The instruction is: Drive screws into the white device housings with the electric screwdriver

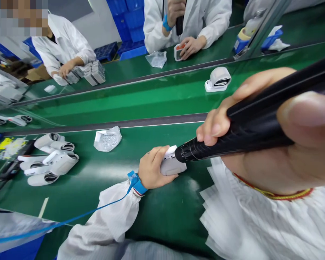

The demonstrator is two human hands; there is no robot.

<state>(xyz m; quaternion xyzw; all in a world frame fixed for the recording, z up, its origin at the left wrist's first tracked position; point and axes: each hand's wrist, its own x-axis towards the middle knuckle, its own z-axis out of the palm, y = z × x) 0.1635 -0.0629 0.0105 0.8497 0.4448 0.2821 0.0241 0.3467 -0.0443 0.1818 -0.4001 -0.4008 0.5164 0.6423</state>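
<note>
My left hand (153, 168), with a blue wrist strap (137, 182) behind it, is closed round a small white device (173, 166) on the green bench. A black electric screwdriver (249, 133) fills my right hand (260, 159), fingers wrapped about its body close to the camera. Its tip end points down and left and meets the top of the device; the bit itself is hidden. Left of my left hand lies an open plastic bag of small screws (107, 139). Further left is a pile of white devices with looped straps (50, 159).
A green conveyor belt (141, 95) runs behind the bench and carries a white strapped device (219, 79). Across it, one person handles stacked grey-white parts (94, 72); another holds a screwdriver (180, 25). Clear plastic sheets (224, 209) lie near my right sleeve. A blue cord (97, 209) trails leftward.
</note>
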